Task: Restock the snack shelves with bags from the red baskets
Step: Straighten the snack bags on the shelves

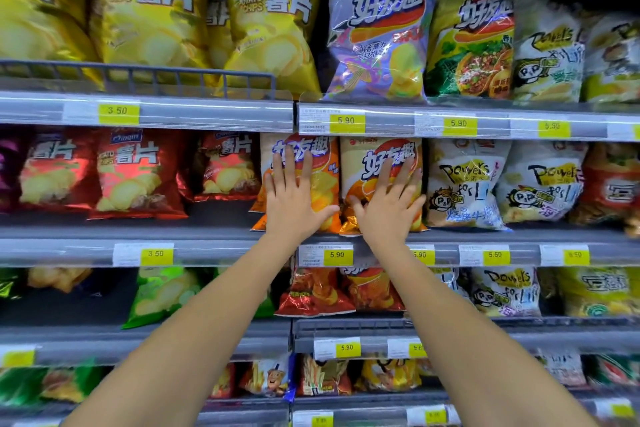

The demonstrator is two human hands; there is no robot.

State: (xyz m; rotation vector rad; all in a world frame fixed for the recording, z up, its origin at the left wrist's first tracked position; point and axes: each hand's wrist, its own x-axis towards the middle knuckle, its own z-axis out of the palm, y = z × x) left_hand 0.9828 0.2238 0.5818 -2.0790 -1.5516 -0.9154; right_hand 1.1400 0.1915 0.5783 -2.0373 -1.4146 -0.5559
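The two orange chip bags (pixel 323 184) are glossy plastic film, crinkled and catching the light. The yellow potato chip bags (pixel 149 21) and red potato chip bags (pixel 135 177) have a shinier, foil-like sheen. The grey shelf fence (pixel 138 78) looks like matt painted metal. The shelf-edge strips (pixel 214 113) are smooth clear plastic over paper price labels (pixel 118 113).

- Left hand (pixel 294 199) is pressed flat, fingers spread, on an orange chip bag (pixel 327 180) directly above the 5.90 price label (pixel 336 255).
- Right hand (pixel 388 206) is laid flat on a second orange bag (pixel 360 163), above and right of that label.
- Both bags are stood upright.
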